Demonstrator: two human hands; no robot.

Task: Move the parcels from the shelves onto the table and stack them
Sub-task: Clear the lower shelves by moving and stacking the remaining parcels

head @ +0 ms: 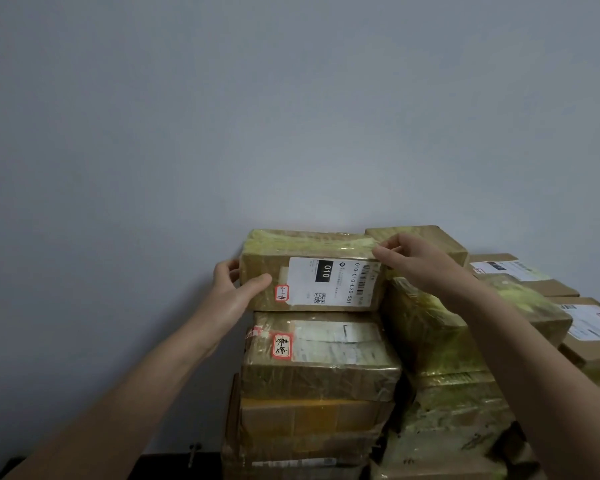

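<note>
The wall (222,116) backs the stack of parcels (319,375). Atop the stack sits the labelled parcel (309,271), left hand (232,289) clasping its left end, right hand (413,261) curled over its upper right corner. Likely a placement: square its edges with the stack before releasing, lest it tip.

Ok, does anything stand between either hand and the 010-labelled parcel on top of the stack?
Nothing visible does. The left hand grips the 010-labelled parcel by its left end, and the right hand holds its upper right corner.
</note>
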